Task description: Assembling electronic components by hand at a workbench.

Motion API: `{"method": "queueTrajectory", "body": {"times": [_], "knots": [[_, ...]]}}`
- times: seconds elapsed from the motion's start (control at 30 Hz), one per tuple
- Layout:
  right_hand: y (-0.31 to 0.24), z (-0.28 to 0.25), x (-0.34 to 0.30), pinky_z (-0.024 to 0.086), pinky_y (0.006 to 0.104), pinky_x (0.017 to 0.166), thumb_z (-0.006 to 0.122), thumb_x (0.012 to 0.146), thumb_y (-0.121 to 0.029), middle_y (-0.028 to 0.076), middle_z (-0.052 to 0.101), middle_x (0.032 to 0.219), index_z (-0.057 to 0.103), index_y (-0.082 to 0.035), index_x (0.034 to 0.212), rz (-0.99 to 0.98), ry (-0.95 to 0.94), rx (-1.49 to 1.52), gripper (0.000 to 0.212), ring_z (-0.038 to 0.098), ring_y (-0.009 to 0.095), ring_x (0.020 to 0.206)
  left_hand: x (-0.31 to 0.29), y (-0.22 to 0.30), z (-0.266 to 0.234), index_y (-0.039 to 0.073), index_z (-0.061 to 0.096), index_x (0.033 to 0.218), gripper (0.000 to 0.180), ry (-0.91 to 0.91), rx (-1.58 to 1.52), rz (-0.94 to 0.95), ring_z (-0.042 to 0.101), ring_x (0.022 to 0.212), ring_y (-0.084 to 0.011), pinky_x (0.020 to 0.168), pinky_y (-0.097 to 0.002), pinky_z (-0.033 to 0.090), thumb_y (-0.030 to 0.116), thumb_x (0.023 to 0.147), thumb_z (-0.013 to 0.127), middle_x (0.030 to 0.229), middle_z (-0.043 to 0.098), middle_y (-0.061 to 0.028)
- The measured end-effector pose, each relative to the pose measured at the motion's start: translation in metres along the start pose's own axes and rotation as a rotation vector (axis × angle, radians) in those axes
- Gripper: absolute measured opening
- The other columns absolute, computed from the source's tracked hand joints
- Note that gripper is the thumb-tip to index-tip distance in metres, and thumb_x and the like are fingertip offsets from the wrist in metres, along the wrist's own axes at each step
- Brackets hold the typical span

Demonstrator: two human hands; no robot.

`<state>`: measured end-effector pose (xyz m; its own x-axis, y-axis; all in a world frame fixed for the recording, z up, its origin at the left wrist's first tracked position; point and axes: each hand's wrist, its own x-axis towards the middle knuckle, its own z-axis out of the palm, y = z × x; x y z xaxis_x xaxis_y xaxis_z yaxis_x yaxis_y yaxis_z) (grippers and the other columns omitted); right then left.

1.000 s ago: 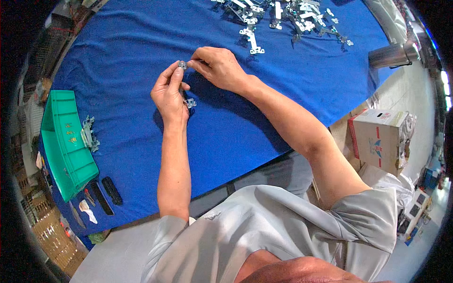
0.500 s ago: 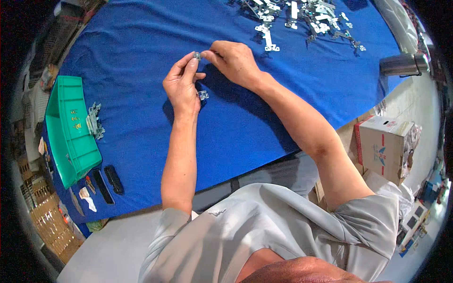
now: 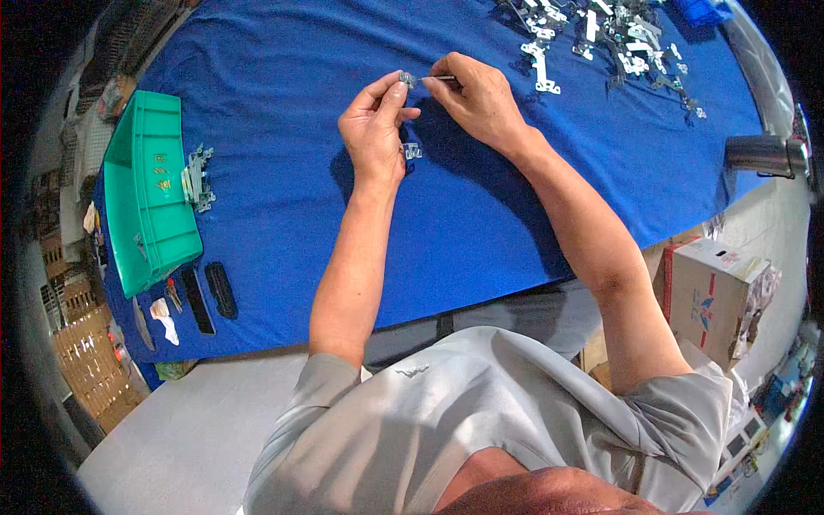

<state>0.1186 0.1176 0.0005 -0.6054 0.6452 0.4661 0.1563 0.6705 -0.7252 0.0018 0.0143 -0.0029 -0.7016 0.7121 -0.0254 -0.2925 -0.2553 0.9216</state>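
Observation:
Over the blue cloth, my left hand (image 3: 375,142) is closed on a small metal bracket (image 3: 406,78), pinched between thumb and fingertips. A second bit of bright metal (image 3: 414,152) sticks out beside the heel of that palm; whether it belongs to the same bracket is hidden by the hand. My right hand (image 3: 477,101) is closed in a pinch on a thin metal pin (image 3: 441,78), just right of the bracket. The pin points toward the bracket's end, and I cannot tell if they touch.
A green plastic bin (image 3: 163,189) lies at the left with small brass-coloured pieces in it, metal brackets (image 3: 199,178) beside it. A black phone-like slab (image 3: 197,299) and a black case (image 3: 221,290) lie nearer. More brackets (image 3: 635,47) are heaped far right, near a metal cylinder (image 3: 760,156).
The whole view has shifted, so everything sits further right. A thin pin now shows in my right fingers, which are slightly farther from the bracket. My left hand keeps its pinch.

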Motion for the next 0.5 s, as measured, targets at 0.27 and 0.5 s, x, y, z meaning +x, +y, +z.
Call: {"method": "queueTrajectory", "body": {"times": [0.27, 0.5], "knots": [[0.005, -0.001, -0.001, 0.05, 0.041, 0.061, 0.066, 0.087, -0.022, 0.014, 0.064, 0.081, 0.064, -0.004, 0.089, -0.034, -0.034, -0.013, 0.018, 0.064, 0.032, 0.073, -0.002, 0.0, -0.001, -0.003, 0.068, 0.106, 0.018, 0.002, -0.004, 0.015, 0.068, 0.082, -0.0137, 0.06, -0.0236, 0.058, 0.001, 0.089, 0.067, 0.098, 0.071, -0.0107], [-0.006, -0.007, 0.0, 0.049, 0.0371, 0.061, 0.068, 0.085, -0.016, 0.012, 0.061, 0.078, 0.062, -0.004, 0.09, -0.02, 0.002, 0.091, 0.014, 0.061, 0.029, 0.068, -0.003, 0.002, -0.001, -0.003, 0.068, 0.107, 0.019, 0.004, 0.028, -0.004, 0.069, 0.086, -0.0156, 0.06, -0.0232, 0.057, 0.002, 0.089, 0.067, 0.099, 0.071, -0.0123]]}}
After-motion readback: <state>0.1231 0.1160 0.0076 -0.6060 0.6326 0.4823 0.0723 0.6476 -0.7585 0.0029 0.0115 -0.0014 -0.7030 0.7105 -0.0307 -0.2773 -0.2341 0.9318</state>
